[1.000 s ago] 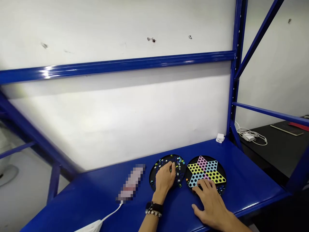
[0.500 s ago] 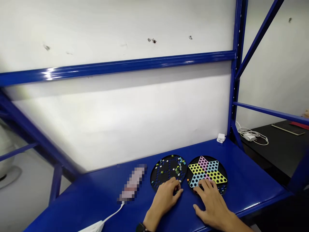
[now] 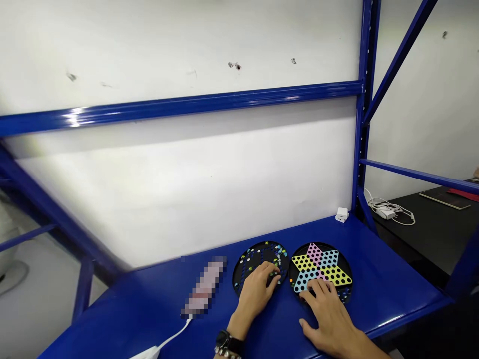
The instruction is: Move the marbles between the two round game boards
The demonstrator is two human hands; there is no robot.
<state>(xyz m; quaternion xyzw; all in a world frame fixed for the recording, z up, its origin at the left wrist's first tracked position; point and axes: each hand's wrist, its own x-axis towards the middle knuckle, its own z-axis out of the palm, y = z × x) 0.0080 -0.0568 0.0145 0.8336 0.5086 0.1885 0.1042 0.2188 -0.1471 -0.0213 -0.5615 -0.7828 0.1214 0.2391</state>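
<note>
On the blue shelf, a round black tray (image 3: 257,257) holds loose marbles of several colours. My left hand (image 3: 258,289) reaches over its lower right part, fingers curled and thumb close to the fingertips; whatever may be between them is too small to make out. To the right lies a second round tray with a star-shaped board (image 3: 322,267) in pink, yellow and light blue, full of dark holes. My right hand (image 3: 327,314) rests at the board's lower edge, fingers bent and thumb held apart, nothing visible in it. Small marbles (image 3: 345,293) show beside that hand.
A blurred pinkish object (image 3: 205,286) with a white cable (image 3: 174,336) lies on the left of the shelf (image 3: 149,299). A white charger (image 3: 342,215) stands at the back right. Blue metal posts and beams frame the shelf. A black table (image 3: 430,214) holds more cables.
My left hand has moved up and further over the marble tray, and its watch and bracelet now show more fully. My right hand has stayed about where it was.
</note>
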